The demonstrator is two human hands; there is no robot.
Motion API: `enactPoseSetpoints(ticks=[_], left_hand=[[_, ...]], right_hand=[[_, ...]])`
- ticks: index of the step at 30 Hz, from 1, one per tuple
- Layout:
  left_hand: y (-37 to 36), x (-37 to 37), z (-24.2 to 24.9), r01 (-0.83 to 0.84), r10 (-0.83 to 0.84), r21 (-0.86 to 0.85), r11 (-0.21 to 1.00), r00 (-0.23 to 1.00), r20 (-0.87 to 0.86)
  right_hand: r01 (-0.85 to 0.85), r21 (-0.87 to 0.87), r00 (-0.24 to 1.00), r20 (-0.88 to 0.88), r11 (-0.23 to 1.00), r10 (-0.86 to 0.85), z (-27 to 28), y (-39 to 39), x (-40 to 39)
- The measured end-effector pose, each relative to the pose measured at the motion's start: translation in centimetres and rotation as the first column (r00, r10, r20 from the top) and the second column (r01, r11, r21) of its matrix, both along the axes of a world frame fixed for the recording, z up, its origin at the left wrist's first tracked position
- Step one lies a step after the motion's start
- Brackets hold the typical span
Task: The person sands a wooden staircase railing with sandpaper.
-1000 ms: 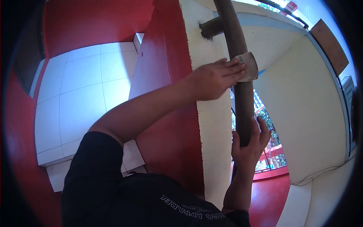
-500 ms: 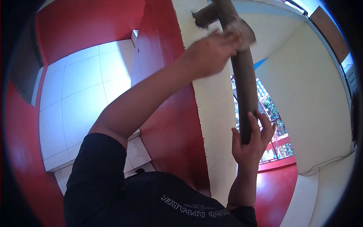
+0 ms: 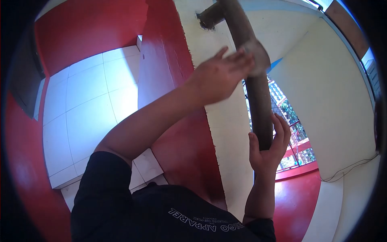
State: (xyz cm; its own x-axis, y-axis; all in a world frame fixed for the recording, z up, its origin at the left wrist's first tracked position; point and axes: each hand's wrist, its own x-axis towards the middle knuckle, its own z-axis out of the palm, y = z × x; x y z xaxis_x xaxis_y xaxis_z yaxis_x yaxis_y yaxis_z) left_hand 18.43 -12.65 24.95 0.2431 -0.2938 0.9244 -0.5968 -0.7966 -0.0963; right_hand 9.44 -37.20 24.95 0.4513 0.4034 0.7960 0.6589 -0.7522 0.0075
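A brown pipe rail [image 3: 258, 97] runs from the top of the view down to my right hand, joined to the cream wall by a short stub. My left hand [image 3: 219, 76] reaches across to its upper part. Its fingers press a thin greyish sheet [image 3: 260, 58] that curves over the pipe; motion blur hides what kind of sheet it is. Lower down, my right hand [image 3: 269, 151] lies around the pipe, thumb on the left side and fingers along the right. The pipe sits in the crook of that hand.
Beside the pipe stands a cream ledge [image 3: 225, 149] with a red side [image 3: 181, 145]. White floor tiles [image 3: 86, 117] spread at the left. To the right are a mesh screen [image 3: 296, 133], a cream wall [image 3: 330, 105] and a loose dark cable [image 3: 346, 173].
My left hand and the greyish sheet have slid down along the pipe. My right hand's fingers have shifted from across the pipe's front to its right side. The view has shifted slightly.
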Motion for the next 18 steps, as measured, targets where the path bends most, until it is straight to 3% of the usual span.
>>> enactPoseSetpoints(ticks=[2, 3, 6, 7, 10, 14, 18], left_hand=[[-1.5, 0.6, 0.4, 0.011, -0.016, -0.251, 0.968, 1.0, -0.016], [-3.2, -0.5, -0.2, 0.105, -0.149, -0.372, 0.922, 0.985, -0.092], [-6.2, -3.7, -2.7, 0.232, -0.308, -0.406, 0.884, 0.942, -0.132], [-6.0, -3.7, -2.6, 0.199, -0.268, -0.363, 0.91, 0.952, -0.15], [-5.4, -1.7, -0.2, 0.221, -0.327, -0.606, 0.764, 0.943, -0.069], [-9.0, -3.5, -1.1, 0.323, -0.719, -0.934, 0.154, 0.684, 0.118], [-9.7, -3.7, -1.9, 0.265, -0.838, -0.957, -0.115, 0.492, 0.237]], right_hand=[[0.004, -0.007, 1.0, 0.003, 1.0, -0.004, 0.2, 0.2, 0.0], [-0.001, -0.003, 1.0, 0.003, 1.0, 0.001, 0.2, 0.1, -0.1], [-0.023, 0.028, 1.0, 0.009, 0.999, 0.023, 0.1, -0.1, 0.2], [-0.03, 0.041, 1.0, 0.003, 0.999, 0.03, 0.1, -0.2, 0.3], [-0.031, 0.043, 0.999, -0.008, 0.999, 0.032, 0.0, -0.2, 0.4], [-0.032, 0.035, 0.999, -0.015, 0.999, 0.032, -0.3, -0.4, 0.3], [-0.009, 0.0, 1.0, 0.01, 1.0, 0.009, -0.2, -0.4, 0.1]])
